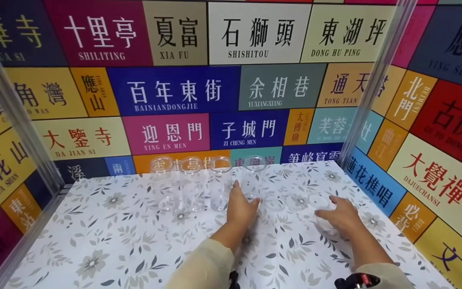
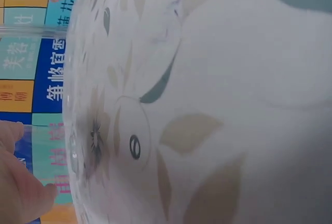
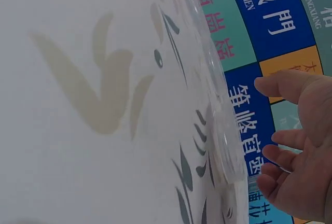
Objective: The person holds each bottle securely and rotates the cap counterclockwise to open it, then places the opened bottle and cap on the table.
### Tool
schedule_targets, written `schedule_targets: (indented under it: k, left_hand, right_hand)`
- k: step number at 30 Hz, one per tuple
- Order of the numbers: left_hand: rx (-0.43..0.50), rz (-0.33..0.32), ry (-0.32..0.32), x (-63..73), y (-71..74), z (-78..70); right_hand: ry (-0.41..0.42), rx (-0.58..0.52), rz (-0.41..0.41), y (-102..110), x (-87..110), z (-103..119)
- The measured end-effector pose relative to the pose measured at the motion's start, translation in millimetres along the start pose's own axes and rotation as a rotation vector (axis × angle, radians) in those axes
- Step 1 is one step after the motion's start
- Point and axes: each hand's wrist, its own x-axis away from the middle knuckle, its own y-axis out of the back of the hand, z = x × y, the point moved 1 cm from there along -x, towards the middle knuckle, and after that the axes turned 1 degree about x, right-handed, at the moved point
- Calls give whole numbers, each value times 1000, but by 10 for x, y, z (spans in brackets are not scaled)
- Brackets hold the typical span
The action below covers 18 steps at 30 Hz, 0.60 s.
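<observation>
A row of clear plastic jars stands on the cloth, with the left jar (image 1: pixel 162 182), a second jar (image 1: pixel 191 182) and a third jar (image 1: pixel 219 180) side by side. My left hand (image 1: pixel 242 208) is at the rightmost jar (image 1: pixel 255 176), its fingers on the left and its thumb in front; the left wrist view shows the jar's faint sides between them. To the right lie clear round lids, including one (image 1: pixel 276 202) and another (image 1: pixel 296 202). Over the nearest lid (image 1: pixel 318 200), my right hand (image 1: pixel 343 216) spreads thumb and fingers, apart from each other and pinching nothing.
The table is covered by a white floral cloth (image 1: pixel 134 241). Colourful panels with Chinese lettering (image 1: pixel 175 88) close off the back and both sides. Clear upright posts stand at the corners, one at the right (image 1: pixel 369 88).
</observation>
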Motion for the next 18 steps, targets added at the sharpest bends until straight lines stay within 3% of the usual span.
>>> schedule_targets:
  k: [6, 12, 18]
  left_hand:
    - [10, 55, -33, 183, 116, -37]
    - [14, 114, -114, 431, 382, -40]
    - [-32, 48, -213, 562, 734, 99]
  right_hand:
    - [88, 54, -59, -38, 41, 228]
    - [164, 51, -94, -174, 126, 493]
    - [258, 5, -113, -313, 213, 661]
